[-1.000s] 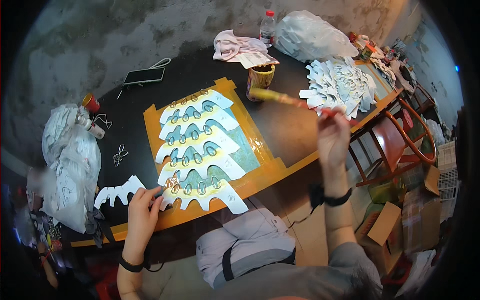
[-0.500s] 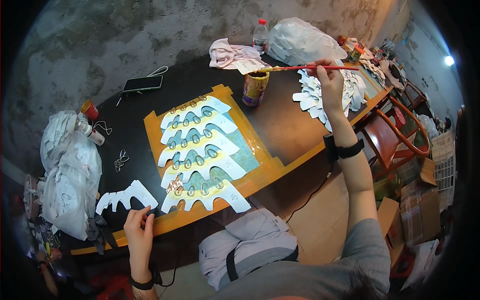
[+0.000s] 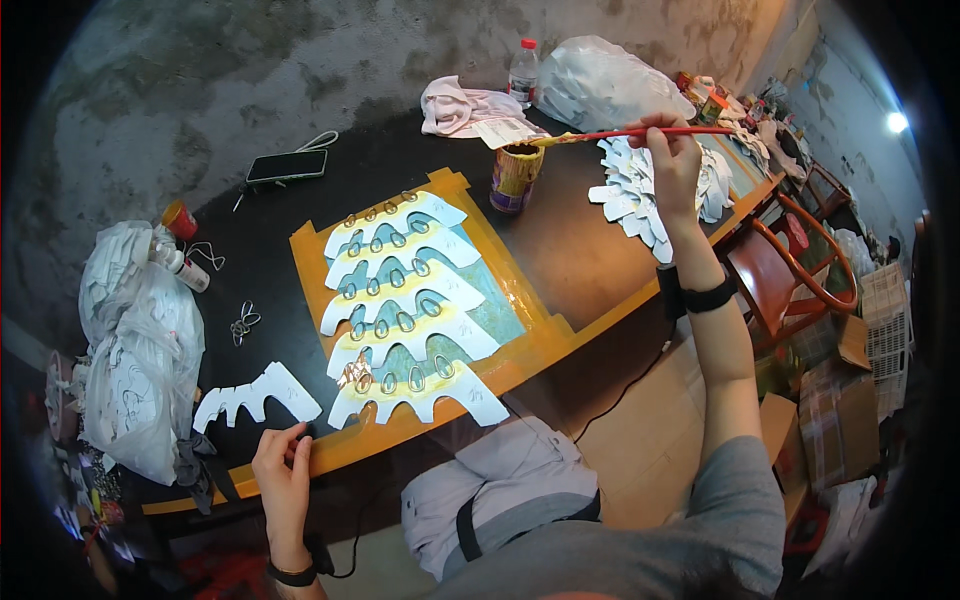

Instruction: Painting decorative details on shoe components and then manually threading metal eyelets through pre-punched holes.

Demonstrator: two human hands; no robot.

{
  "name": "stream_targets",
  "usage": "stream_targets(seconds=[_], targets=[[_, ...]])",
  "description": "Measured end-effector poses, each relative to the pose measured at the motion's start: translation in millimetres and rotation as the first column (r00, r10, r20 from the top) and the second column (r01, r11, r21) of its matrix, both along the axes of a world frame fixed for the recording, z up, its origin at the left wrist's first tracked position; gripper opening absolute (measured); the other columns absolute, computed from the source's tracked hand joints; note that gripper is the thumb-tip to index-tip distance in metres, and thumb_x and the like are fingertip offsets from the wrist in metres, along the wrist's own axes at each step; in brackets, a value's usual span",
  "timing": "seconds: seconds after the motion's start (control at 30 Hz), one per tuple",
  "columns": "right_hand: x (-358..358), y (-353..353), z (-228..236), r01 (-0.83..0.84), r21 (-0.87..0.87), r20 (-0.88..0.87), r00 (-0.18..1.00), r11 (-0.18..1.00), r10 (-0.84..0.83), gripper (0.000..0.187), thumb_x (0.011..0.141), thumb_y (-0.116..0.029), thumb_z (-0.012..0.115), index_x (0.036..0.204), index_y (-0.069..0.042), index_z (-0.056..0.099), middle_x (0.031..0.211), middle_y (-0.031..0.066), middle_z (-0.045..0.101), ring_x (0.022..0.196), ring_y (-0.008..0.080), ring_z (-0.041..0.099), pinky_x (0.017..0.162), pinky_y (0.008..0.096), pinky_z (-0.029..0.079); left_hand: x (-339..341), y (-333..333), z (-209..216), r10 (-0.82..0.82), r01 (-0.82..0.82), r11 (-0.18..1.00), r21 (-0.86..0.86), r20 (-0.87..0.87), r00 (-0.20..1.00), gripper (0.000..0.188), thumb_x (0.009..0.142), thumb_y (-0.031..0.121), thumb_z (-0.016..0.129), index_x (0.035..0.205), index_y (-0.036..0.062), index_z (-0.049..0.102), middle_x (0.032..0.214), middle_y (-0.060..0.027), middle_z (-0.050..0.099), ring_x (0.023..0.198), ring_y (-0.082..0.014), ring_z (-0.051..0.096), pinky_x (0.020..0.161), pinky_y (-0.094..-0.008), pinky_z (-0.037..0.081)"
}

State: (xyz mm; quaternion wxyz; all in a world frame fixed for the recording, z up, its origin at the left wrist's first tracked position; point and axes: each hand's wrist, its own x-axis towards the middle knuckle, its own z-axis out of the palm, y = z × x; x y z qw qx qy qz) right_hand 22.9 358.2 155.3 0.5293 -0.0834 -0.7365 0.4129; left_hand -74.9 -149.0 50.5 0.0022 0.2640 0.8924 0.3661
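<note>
My right hand (image 3: 670,165) is closed round a red-handled brush (image 3: 620,131), held level above the far side of the table. The brush's yellow-smeared end reaches over the mouth of a glue can (image 3: 515,182), coated in yellow drips. My left hand (image 3: 284,470) rests at the table's front edge with fingers apart and nothing in it. Just beyond it lies a small stack of white scalloped pieces (image 3: 262,393). In the middle, several overlapping white scalloped pieces (image 3: 410,335) lie in rows on a taped board (image 3: 500,290), with yellowish bands and oval rings along them.
More white pieces (image 3: 630,195) are heaped at the right. A phone (image 3: 287,166), pink cloth (image 3: 465,108), bottle (image 3: 523,72) and plastic bag (image 3: 610,82) stand toward the wall. White bags (image 3: 140,350) fill the left end. A wooden chair (image 3: 795,265) stands at the right.
The brush and my right hand have shifted slightly to the right, its end still over the can. My left hand sits slightly lower, apart from the small stack. The view has moved a little.
</note>
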Motion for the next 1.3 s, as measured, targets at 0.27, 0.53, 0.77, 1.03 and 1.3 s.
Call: stream_targets(seconds=[0.27, 0.53, 0.77, 1.03, 1.3], targets=[[-19.7, 1.1, -23.1, -0.111, -0.122, 0.025, 0.993, 0.986, 0.114, 0.010, 0.088, -0.003, 0.046, 0.093, 0.002, 0.053, 0.088, 0.0105, 0.062, 0.078, 0.0119, 0.060, 0.075, 0.0246, 0.050, 3.5, 7.0, 2.6, -0.019, 0.015, 0.997, 0.069, 0.065, 0.998, 0.015, 0.079, 0.000, 0.061, 0.094, -0.0023, 0.064, 0.070, -0.0039, 0.048, 0.058, -0.0097, 0.042, 0.052, -0.0224, 0.034], [-33.3, 3.1, -64.2, -0.085, -0.020, 0.047, 0.995, 0.996, 0.086, 0.012, 0.088, -0.004, 0.048, 0.093, 0.000, 0.058, 0.089, 0.0068, 0.062, 0.080, 0.0107, 0.059, 0.077, 0.0245, 0.047, 1.8, 6.9, 6.6, -0.050, 0.046, 0.997, 0.067, 0.059, 0.997, 0.013, 0.080, 0.001, 0.060, 0.092, -0.0016, 0.064, 0.071, -0.0051, 0.051, 0.060, -0.0103, 0.044, 0.055, -0.0227, 0.034], [-17.2, -5.3, -67.9, -0.166, -0.327, -0.052, 0.986, 0.930, 0.158, 0.039, 0.089, -0.008, 0.054, 0.123, 0.003, 0.040, 0.110, 0.0143, 0.056, 0.091, 0.0194, 0.059, 0.082, 0.0302, 0.048, -24.0, 14.3, 8.0, -0.113, 0.116, 0.993, -0.025, 0.089, 0.990, 0.011, 0.080, 0.007, 0.062, 0.088, -0.0002, 0.063, 0.070, -0.0056, 0.053, 0.061, -0.0116, 0.046, 0.057, -0.0242, 0.037], [78.6, -125.6, -121.8, -0.028, -0.352, 0.488, 0.847, 0.936, 0.209, 0.026, 0.089, -0.009, 0.052, 0.114, -0.002, 0.050, 0.083, 0.0070, 0.060, 0.074, 0.0092, 0.056, 0.067, 0.0227, 0.047, -35.6, 37.8, -1.7, -0.152, 0.161, 0.975, -0.152, 0.070, 0.986, 0.014, 0.080, 0.012, 0.062, 0.081, -0.0021, 0.060, 0.076, -0.0098, 0.055, 0.065, -0.0179, 0.053, 0.062, -0.0270, 0.042], [84.1, -209.8, -137.8, -0.124, -0.628, 0.535, 0.647, 0.768, 0.542, 0.023, 0.086, -0.004, 0.054, 0.107, 0.001, 0.049, 0.082, 0.0105, 0.064, 0.075, 0.0101, 0.060, 0.068, 0.0242, 0.049, -43.7, 55.0, -5.7, -0.194, 0.224, 0.932, -0.284, 0.130, 0.972, 0.020, 0.079, 0.015, 0.065, 0.075, -0.0033, 0.057, 0.078, -0.0108, 0.052, 0.071, -0.0205, 0.053, 0.065, -0.0287, 0.043]])
